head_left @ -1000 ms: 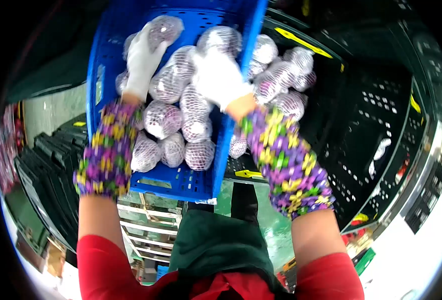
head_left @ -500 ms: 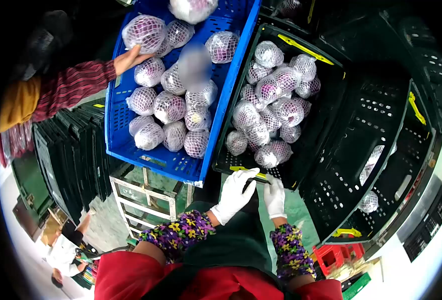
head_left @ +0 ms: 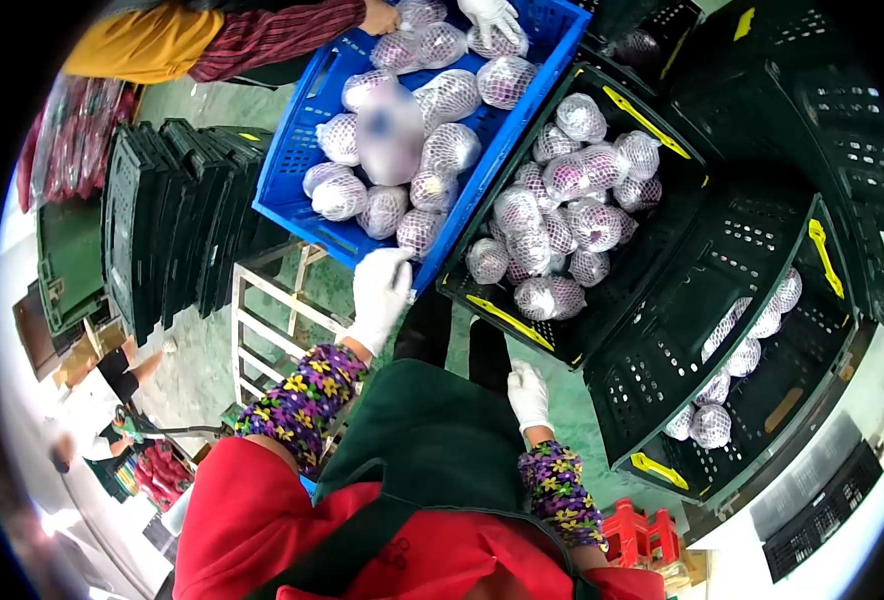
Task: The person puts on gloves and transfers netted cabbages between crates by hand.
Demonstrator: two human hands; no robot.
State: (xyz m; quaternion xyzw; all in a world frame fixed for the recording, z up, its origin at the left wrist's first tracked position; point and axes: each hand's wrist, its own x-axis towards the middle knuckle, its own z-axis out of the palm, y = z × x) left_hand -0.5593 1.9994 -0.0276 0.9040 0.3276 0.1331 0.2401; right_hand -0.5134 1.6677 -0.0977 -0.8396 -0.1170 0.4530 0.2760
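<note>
My left hand point(head_left: 380, 298), in a white glove, is at the near end of the blue crate point(head_left: 312, 225), its fingers closed on the rim. In that crate lie several round purple vegetables point(head_left: 452, 148) wrapped in white netting and clear film. My right hand point(head_left: 529, 397), also gloved, hangs over the floor below the black crate point(head_left: 652, 290), holding nothing, fingers loosely apart. More wrapped purple vegetables point(head_left: 594, 225) are piled in this black crate, which has yellow handles.
A co-worker's bare hand point(head_left: 380, 17) and a white-gloved hand point(head_left: 492, 22) are at the blue crate's far end. Another black crate point(head_left: 777, 400) with wrapped vegetables stands right. Stacked dark crates point(head_left: 167, 220) and a metal frame point(head_left: 262, 325) are left.
My left hand has moved left from the black crate to the blue crate's edge. My right hand has come away from the black crate's rim and dropped lower. The view has shifted.
</note>
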